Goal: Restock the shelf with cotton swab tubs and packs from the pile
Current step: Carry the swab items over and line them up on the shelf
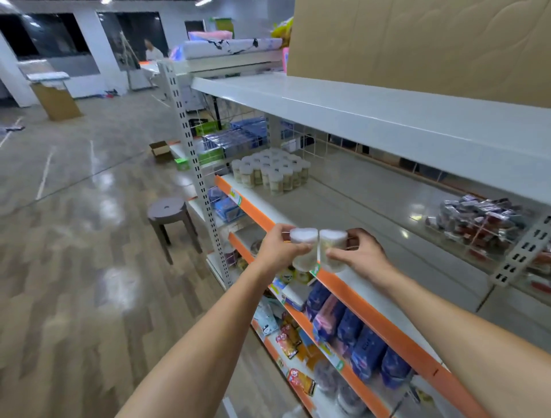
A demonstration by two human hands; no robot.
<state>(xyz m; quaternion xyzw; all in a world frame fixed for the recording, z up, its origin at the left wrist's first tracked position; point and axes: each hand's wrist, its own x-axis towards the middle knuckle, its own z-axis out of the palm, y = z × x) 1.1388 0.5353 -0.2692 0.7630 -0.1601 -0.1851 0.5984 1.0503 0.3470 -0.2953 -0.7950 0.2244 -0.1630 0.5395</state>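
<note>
Labels on the clustered tubs point(269, 170) are blurred.

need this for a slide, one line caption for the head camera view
Left hand and right hand each hold a cotton swab tub over the orange-edged shelf.

- Bright, even indoor light from ceiling strips point(202, 2) at the top edge.
- White glare patches on the glossy floor point(74, 238) and on the shelf point(387, 226).
- Soft overall blur; wide-angle bending of straight lines at the edges.
</note>
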